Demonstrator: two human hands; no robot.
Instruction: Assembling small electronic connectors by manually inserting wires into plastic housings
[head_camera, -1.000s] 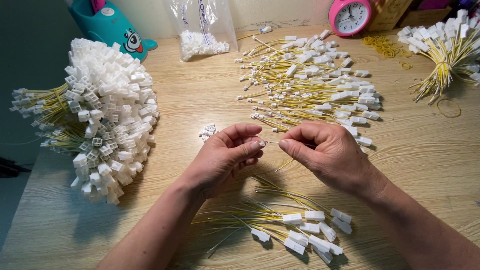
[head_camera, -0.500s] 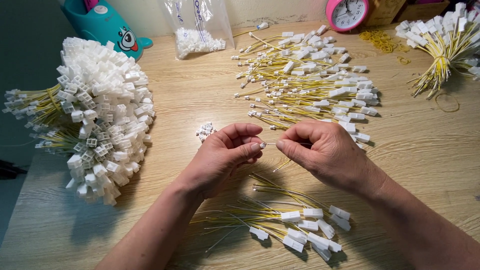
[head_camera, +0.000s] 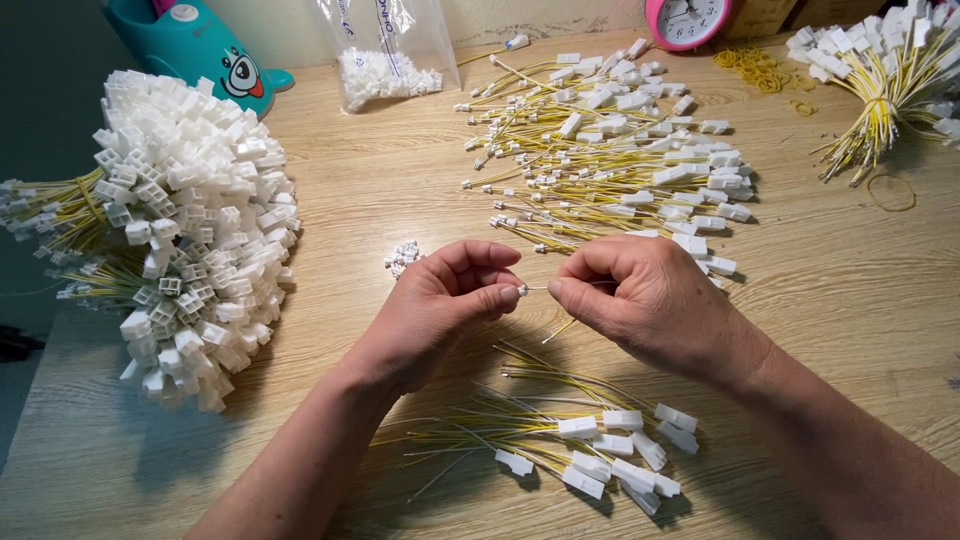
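**A:** Both hands are meeting over the middle of the wooden tabletop (head_camera: 400, 190). The left hand (head_camera: 440, 305) is pinched shut, thumb and forefinger clamped on a tiny white connector piece (head_camera: 522, 290).

**B:** And the right hand (head_camera: 640, 300) is closed too, pinching a thin yellow wire (head_camera: 562, 329) whose metal tip points straight at that white piece. The tip and the piece are just about touching; I can't tell whether it's seated.

**A:** Just beside the left hand, towards the far edge, there's a small heap of white connector pieces (head_camera: 404, 256).

**B:** Near the front edge, beneath the wrists, lies a loose fan of yellow wires with white plugs (head_camera: 590, 450). Beyond the right hand, a much bigger spread of the same wires (head_camera: 620, 150) reaches towards the far edge.

**A:** At the left edge sits a big bundle of white housings (head_camera: 190, 220). At the far right corner there's another tied bundle (head_camera: 880, 70), with a pink clock (head_camera: 690, 18) and a clear bag (head_camera: 385, 60) along the far edge.
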